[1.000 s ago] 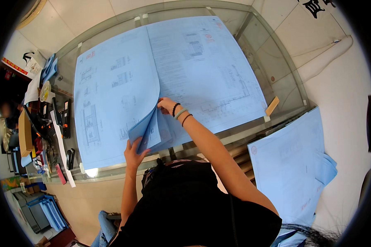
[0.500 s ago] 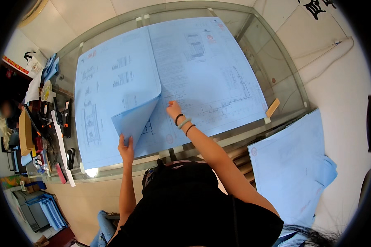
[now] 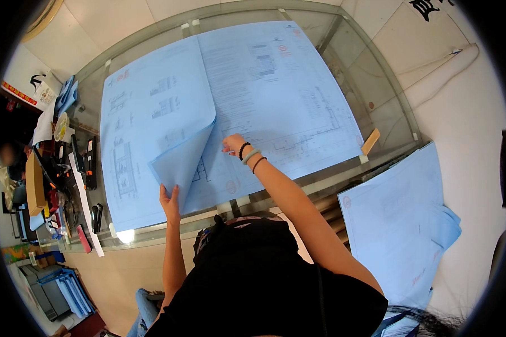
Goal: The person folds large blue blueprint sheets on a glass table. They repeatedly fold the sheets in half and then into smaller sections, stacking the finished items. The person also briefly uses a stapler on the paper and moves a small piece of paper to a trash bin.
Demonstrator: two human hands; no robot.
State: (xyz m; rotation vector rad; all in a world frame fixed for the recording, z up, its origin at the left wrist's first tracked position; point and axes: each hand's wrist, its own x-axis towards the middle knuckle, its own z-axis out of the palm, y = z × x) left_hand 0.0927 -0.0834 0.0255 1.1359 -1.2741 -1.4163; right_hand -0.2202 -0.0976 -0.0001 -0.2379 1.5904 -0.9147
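From where I stand, a set of large blue drawing sheets (image 3: 287, 112) lies spread across the glass-topped table (image 3: 371, 84), in front of the person in black. On its left half, the near corner is turned back as a flap (image 3: 181, 153), baring bold dark lines beneath. The left hand (image 3: 170, 205) has that flap by its near edge, thumb and fingers only slightly parted around the paper. The right hand (image 3: 234, 145), bracelets (image 3: 250, 155) at its wrist, is over the sheets just right of the fold, fingers loosely curled; I can't tell whether they grip or touch anything. A small wooden block (image 3: 370, 141) sits by the right corner, a black stapler (image 3: 96, 218) to the left, and more blue sheets (image 3: 391, 219) hang lower right, beside the table
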